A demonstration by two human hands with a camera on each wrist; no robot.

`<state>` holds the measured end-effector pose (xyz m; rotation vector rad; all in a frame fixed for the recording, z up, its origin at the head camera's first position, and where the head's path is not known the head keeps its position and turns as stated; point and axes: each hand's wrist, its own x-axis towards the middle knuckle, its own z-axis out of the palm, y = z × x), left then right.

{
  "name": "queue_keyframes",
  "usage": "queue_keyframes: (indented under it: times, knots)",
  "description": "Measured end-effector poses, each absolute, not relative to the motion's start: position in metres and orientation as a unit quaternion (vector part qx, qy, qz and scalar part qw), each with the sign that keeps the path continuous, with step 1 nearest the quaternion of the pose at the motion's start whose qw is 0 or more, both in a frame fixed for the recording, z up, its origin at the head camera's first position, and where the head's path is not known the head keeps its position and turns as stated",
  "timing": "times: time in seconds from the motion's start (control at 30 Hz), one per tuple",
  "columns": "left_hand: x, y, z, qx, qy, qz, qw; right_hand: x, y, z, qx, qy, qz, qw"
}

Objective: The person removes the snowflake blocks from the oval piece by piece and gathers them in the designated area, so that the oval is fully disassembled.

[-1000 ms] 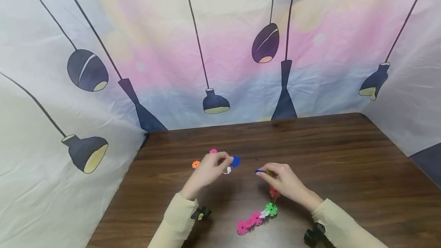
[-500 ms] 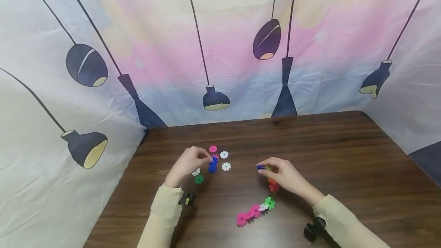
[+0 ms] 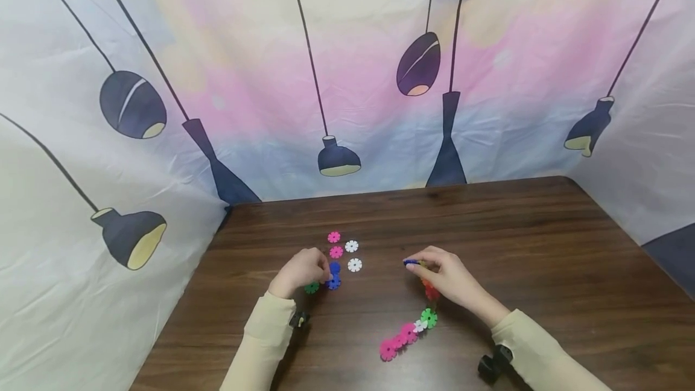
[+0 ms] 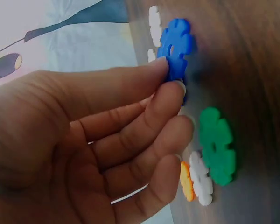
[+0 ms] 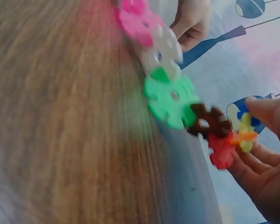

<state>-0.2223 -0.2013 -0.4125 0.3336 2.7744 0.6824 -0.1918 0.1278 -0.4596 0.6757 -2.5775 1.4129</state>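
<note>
- Left hand point(image 3: 300, 273), fingers curled toward the thumb, pinches a blue disc point(image 4: 179, 39) just beside a green disc point(image 4: 218, 147).
- Right hand point(image 3: 446, 273), pointing leftward, has thumb and fingers clamped on the blue end point(image 3: 411, 262) of a multicoloured chain point(image 3: 429, 318) trailing nearer.

The table top point(image 3: 521, 246), across the lower frame of the head view, shows dark wood grain, smooth and semi-glossy – it throws back blurred pink and green in the right wrist view. The backdrop point(image 3: 260, 47) in the upper frame is creased cloth with a faint sheen. The blue disc point(image 4: 182, 37), upper centre, and the chain of discs point(image 5: 163, 100) look like smooth plastic – the sleeves point(image 3: 255, 336) are matt cloth.
</note>
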Motion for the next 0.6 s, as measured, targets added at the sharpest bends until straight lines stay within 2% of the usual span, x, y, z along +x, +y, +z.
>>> queue_keyframes:
  times: [0.3,0.6]
  knots:
    - [-0.2211,-0.1957,-0.4183,0.099,0.961,0.223,0.133,-0.1900,0.1268,-0.4611,0.220,-0.860,0.456,0.062]
    - [-0.2209,-0.1955,-0.4196,0.118,0.964,0.203,0.122,-0.1900,0.1261,-0.4582,0.214,-0.856,0.466,0.061]
